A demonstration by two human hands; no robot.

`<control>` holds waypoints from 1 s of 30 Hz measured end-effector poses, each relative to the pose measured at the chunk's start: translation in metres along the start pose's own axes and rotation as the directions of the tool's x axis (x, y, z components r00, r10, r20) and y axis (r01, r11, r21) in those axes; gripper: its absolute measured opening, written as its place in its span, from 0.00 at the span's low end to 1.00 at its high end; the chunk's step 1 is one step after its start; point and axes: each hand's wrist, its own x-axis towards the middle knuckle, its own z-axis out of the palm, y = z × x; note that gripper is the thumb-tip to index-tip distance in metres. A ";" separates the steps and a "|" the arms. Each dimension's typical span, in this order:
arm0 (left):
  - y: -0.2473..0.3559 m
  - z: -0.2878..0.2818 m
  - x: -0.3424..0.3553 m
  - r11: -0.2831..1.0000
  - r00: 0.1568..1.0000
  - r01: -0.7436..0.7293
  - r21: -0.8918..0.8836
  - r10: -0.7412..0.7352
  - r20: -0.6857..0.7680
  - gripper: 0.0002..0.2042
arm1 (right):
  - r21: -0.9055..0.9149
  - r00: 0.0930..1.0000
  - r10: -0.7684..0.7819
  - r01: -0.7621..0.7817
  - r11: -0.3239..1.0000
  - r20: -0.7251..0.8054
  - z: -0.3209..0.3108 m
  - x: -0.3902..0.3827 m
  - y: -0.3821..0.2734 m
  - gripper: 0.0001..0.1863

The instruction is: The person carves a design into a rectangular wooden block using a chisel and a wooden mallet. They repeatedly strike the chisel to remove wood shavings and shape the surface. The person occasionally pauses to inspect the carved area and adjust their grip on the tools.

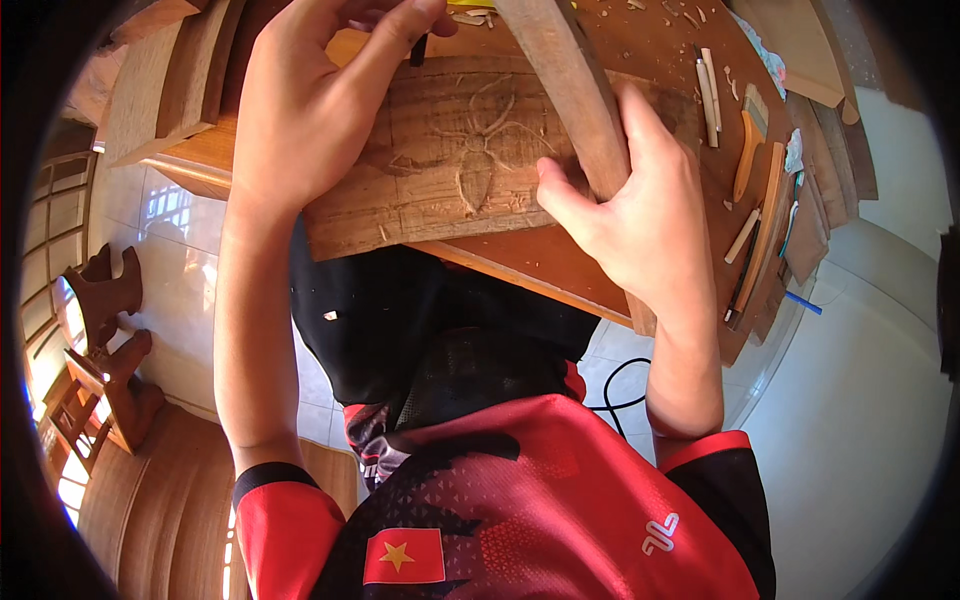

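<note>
A wooden board (390,190) lies tilted across the near edge of the brown table, with a long-legged spider-like figure (476,165) carved in relief on it. My right hand (650,215) is closed round a thick wooden bar (565,85), which slants over the board's right part and runs out at the top of the view. My left hand (325,110) is above the board's upper left, its fingers bent together near the top edge. A short dark piece (418,50) shows just below those fingertips; what they hold is mostly cut off.
On the table's right lie pale wooden sticks (709,100), a brush (750,140), slim tools (765,230) and wood shavings. Thick wooden planks (185,85) stand at the far left. A carved wooden chair (110,370) and tiled floor show at left. A black cable (620,385) hangs below the table.
</note>
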 end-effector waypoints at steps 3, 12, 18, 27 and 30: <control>-0.001 -0.001 -0.001 1.000 1.000 -0.004 0.011 0.004 0.008 0.08 | -0.029 1.000 0.020 -0.019 0.999 0.021 -0.001 -0.002 0.001 0.20; -0.003 -0.004 -0.003 0.998 0.998 -0.026 0.054 0.023 0.050 0.10 | 0.112 0.999 0.006 -0.009 0.994 0.035 -0.010 0.001 0.012 0.24; 0.019 0.000 -0.003 0.999 0.975 0.044 0.006 -0.045 0.216 0.11 | 0.466 0.968 0.251 -0.229 0.855 0.014 -0.043 -0.011 0.027 0.16; 0.040 0.016 -0.009 0.962 0.945 0.083 0.260 -0.158 0.285 0.10 | -0.234 0.926 0.053 -0.150 0.961 -0.373 -0.078 -0.009 0.087 0.20; 0.045 0.011 -0.021 0.968 0.943 0.175 0.181 -0.217 0.250 0.12 | -0.206 0.905 0.076 -0.176 0.962 -0.418 -0.073 -0.010 0.095 0.21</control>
